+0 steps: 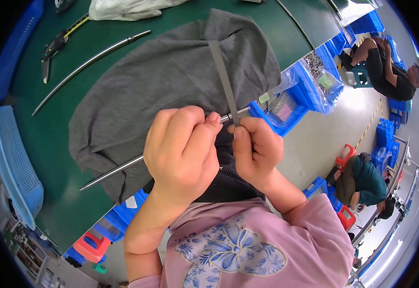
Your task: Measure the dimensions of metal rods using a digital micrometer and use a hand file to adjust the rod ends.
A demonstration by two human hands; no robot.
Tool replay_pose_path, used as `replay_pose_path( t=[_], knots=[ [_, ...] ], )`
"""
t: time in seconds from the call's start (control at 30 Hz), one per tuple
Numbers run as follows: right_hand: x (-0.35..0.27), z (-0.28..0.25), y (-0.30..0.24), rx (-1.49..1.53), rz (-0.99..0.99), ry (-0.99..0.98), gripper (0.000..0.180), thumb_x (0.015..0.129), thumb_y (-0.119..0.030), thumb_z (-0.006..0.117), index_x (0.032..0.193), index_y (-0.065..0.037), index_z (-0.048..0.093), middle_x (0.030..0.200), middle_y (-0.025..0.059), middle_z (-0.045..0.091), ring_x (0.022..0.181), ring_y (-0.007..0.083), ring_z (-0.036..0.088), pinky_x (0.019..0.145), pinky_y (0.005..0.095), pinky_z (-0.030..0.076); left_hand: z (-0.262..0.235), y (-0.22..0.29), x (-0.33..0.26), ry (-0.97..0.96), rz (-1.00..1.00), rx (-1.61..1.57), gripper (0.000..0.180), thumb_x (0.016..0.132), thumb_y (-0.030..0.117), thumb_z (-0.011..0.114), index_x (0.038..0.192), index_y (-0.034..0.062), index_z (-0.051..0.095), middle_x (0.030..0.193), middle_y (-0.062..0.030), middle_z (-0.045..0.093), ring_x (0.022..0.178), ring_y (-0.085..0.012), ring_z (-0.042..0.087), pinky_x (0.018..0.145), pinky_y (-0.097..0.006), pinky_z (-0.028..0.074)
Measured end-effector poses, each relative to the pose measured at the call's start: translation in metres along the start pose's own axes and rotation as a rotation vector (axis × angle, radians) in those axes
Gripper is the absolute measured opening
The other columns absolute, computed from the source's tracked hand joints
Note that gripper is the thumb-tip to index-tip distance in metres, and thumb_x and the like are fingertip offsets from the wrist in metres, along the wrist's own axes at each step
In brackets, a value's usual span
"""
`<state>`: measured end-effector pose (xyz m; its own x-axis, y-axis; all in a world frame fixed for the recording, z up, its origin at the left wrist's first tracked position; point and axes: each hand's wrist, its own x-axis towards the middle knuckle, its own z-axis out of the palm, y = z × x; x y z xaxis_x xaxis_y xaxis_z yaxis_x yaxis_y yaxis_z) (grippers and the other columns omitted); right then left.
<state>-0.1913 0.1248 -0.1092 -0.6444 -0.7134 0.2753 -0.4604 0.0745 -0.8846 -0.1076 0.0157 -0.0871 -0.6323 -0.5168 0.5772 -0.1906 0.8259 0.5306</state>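
At the left edge of the frame, a light-blue basket [19, 165] is sitting along the green table [58, 201]. Toward the upper left, a caliper [55, 47] is lying near a curved-looking loose metal tube [92, 63]. Right of these, a grey cloth [144, 72] is spreading, rumpled, across the table. A slim metal rod [116, 172] is slanting over the cloth, from the lower left up to the middle of the frame, where the left hand [183, 146] is gripping it, its fingers curled and clamped on the rod. Just beside it, a flat grey strip [224, 79] is running down across the rod's upper end, and the right hand [257, 146] is pinching the strip's lower end, thumb and forefinger together. Farther right, blue bins [301, 111] are holding bagged parts, and two people [397, 79] [368, 180] are sitting at the right side.
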Motion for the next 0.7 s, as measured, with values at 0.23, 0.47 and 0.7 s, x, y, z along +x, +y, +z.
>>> replay_pose_path(
  t=[0.23,0.47,0.7],
  knots=[
    [0.004,0.001,0.001,-0.02,-0.008,-0.003,0.007,0.074,0.006,0.057,0.078,0.0,0.055,0.056,0.0063,0.054,0.04,0.016,0.05,0.039,0.024,0.037,0.002,-0.002,0.001,0.023,0.011,0.022,0.013,0.063,0.0,0.067,0.063,0.004,0.054,0.07,-0.0032,0.051,0.059,-0.019,0.048,0.047,-0.029,0.038],
    [0.008,0.001,-0.005,-0.053,-0.024,-0.006,0.008,0.073,0.006,0.057,0.079,0.0,0.054,0.057,0.0074,0.055,0.041,0.0168,0.051,0.04,0.0249,0.039,0.0,-0.001,0.0,0.011,0.015,0.008,0.014,0.063,0.0,0.067,0.063,0.0041,0.054,0.07,-0.0031,0.051,0.059,-0.0188,0.048,0.047,-0.029,0.038],
    [0.005,0.001,-0.002,-0.039,-0.052,0.025,0.008,0.073,0.006,0.057,0.078,0.0,0.055,0.056,0.0071,0.054,0.04,0.0162,0.051,0.04,0.0246,0.039,0.003,-0.002,0.001,0.01,0.01,0.011,0.015,0.063,0.001,0.067,0.062,0.0043,0.053,0.069,-0.0031,0.051,0.059,-0.0191,0.048,0.047,-0.029,0.038]
  ],
)
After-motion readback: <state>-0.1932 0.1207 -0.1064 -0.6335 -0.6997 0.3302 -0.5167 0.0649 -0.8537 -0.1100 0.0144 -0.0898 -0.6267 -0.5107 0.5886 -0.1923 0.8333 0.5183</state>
